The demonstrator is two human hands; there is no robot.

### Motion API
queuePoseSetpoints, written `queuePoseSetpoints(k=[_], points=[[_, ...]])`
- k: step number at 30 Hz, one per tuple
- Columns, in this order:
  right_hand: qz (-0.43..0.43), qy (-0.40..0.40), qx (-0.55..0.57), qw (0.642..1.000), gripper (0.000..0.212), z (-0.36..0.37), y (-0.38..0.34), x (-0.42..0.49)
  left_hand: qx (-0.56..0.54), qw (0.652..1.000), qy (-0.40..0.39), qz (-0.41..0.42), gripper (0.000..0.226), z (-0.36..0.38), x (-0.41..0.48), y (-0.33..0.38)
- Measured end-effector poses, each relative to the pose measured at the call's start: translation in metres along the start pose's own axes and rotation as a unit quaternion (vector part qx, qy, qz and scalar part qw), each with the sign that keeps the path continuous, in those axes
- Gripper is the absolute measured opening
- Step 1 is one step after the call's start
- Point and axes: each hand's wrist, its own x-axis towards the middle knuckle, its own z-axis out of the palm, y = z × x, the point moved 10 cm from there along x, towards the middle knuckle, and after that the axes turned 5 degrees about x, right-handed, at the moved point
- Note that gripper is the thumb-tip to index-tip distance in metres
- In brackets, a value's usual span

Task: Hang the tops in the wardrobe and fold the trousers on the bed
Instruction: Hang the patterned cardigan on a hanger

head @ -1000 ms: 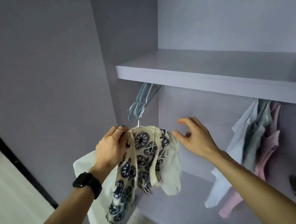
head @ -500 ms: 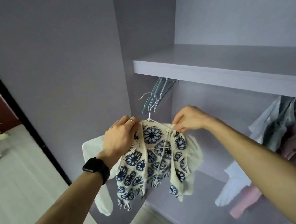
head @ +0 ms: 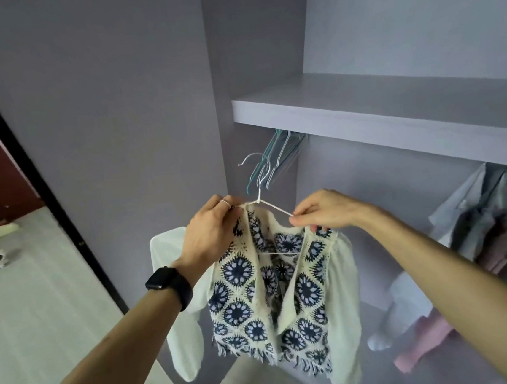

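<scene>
A cream top (head: pixel 244 304) with dark blue crochet flowers and white sleeves hangs on a white wire hanger (head: pixel 270 204) in front of the open wardrobe. My left hand (head: pixel 213 233) grips the top's left shoulder at the hanger. My right hand (head: pixel 325 211) pinches the right shoulder of the top against the hanger's arm. The hanger's hook (head: pixel 251 161) points up, below the shelf and apart from the rail, which is hidden.
Several empty teal and white hangers (head: pixel 277 158) hang under the wardrobe shelf (head: pixel 362 113). Grey, white and pink tops (head: pixel 484 225) hang at the right. The wardrobe's side panel (head: pixel 99 113) stands to the left, with pale floor and a dark door frame beyond.
My right hand came in and took hold of the top's right shoulder. The top has been spread out on the hanger and lifted slightly; the view shifted left.
</scene>
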Motion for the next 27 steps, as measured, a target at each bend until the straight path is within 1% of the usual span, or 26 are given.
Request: queuePoseSetpoints(k=[1, 2, 4, 5, 6, 8, 10, 13, 14, 16, 17, 18, 19, 21, 23, 25, 27], points=[[0.001, -0.01, 0.003, 1.0, 0.009, 0.004, 0.004, 0.0, -0.004, 1.0, 0.0, 0.001, 0.021, 0.0, -0.001, -0.001], [-0.009, -0.007, -0.016, 1.0, 0.016, 0.007, 0.006, 0.001, -0.011, 1.0, 0.001, 0.002, 0.019, 0.0, -0.002, -0.002], [-0.025, 0.027, -0.096, 0.995, 0.034, 0.007, 0.011, 0.003, -0.022, 1.0, 0.008, 0.002, 0.018, -0.003, -0.006, -0.002], [-0.029, 0.05, -0.119, 0.991, 0.04, 0.005, 0.012, 0.002, -0.024, 1.0, 0.009, 0.002, 0.018, -0.005, -0.007, -0.002], [-0.029, 0.065, -0.118, 0.99, 0.041, 0.004, 0.014, 0.0, -0.025, 1.0, 0.009, 0.003, 0.017, -0.006, -0.007, -0.003], [-0.029, 0.075, -0.095, 0.992, 0.03, 0.003, 0.016, -0.002, -0.022, 1.0, 0.005, 0.012, 0.016, -0.008, -0.009, -0.003], [-0.03, 0.074, -0.102, 0.992, 0.021, 0.003, 0.016, -0.003, -0.013, 1.0, 0.003, 0.026, 0.016, -0.009, -0.009, 0.002], [-0.028, 0.09, -0.115, 0.989, 0.017, -0.002, 0.015, -0.004, 0.0, 0.999, 0.01, 0.037, 0.017, -0.011, -0.009, 0.005], [-0.034, 0.107, -0.09, 0.99, 0.016, -0.007, 0.013, -0.004, 0.006, 0.999, 0.01, 0.04, 0.017, -0.011, -0.01, 0.006], [-0.068, 0.145, 0.029, 0.987, 0.014, -0.017, 0.0, -0.008, 0.016, 0.999, 0.006, 0.052, 0.017, -0.008, -0.009, 0.009], [-0.092, 0.162, 0.102, 0.977, 0.014, -0.021, -0.009, -0.01, 0.016, 0.998, 0.005, 0.057, 0.017, -0.006, -0.009, 0.012], [-0.116, 0.176, 0.148, 0.966, 0.014, -0.025, -0.018, -0.011, 0.009, 0.998, 0.009, 0.058, 0.016, -0.004, -0.007, 0.015], [-0.134, 0.18, 0.156, 0.962, 0.014, -0.025, -0.026, -0.009, -0.007, 0.998, 0.015, 0.054, 0.015, -0.002, -0.007, 0.019], [-0.136, 0.156, 0.085, 0.975, 0.017, -0.017, -0.036, -0.004, -0.039, 0.998, 0.028, 0.04, 0.016, -0.001, -0.003, 0.022], [-0.121, 0.147, 0.007, 0.982, 0.018, -0.011, -0.033, 0.0, -0.046, 0.998, 0.025, 0.035, 0.018, 0.001, -0.002, 0.019], [-0.12, 0.161, -0.013, 0.98, 0.017, -0.012, -0.026, 0.0, -0.018, 0.999, 0.002, 0.033, 0.022, 0.003, -0.005, 0.011], [-0.12, 0.181, -0.016, 0.976, 0.018, -0.013, -0.019, -0.003, 0.023, 0.999, -0.034, -0.003, 0.026, 0.008, -0.011, -0.011]])
